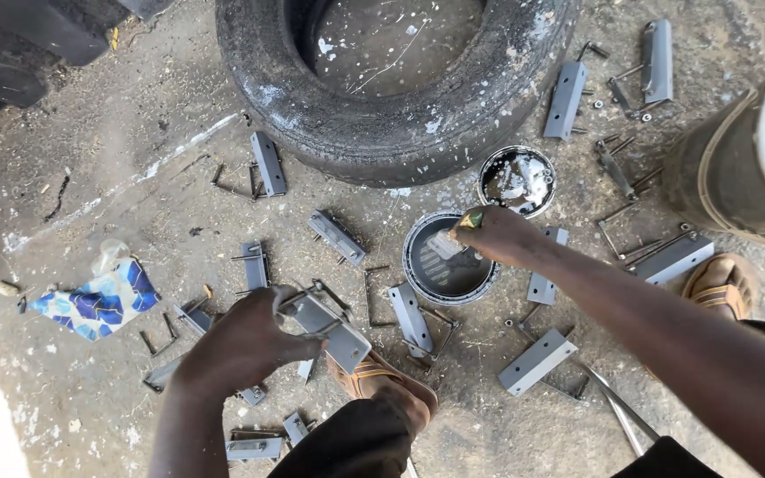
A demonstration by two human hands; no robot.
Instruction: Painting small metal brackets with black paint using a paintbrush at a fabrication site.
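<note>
- Left hand, lower left of the frame, is gripping a grey-painted metal bracket by its flat plate.
- Right hand, at centre, is pinching a small brush over an open paint tin.
- Bracket is looking rigid, fairly light, possibly wet; holding its edges seems safest.
- Worn tyre is lying at top.

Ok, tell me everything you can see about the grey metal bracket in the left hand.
The grey metal bracket is a flat, rectangular plate coated in grey paint, with a thin bent wire rod attached at its upper end. The left hand grips it from the left, holding it tilted above the dirt ground, just over a sandalled foot. Similar brackets lie scattered around.
</note>
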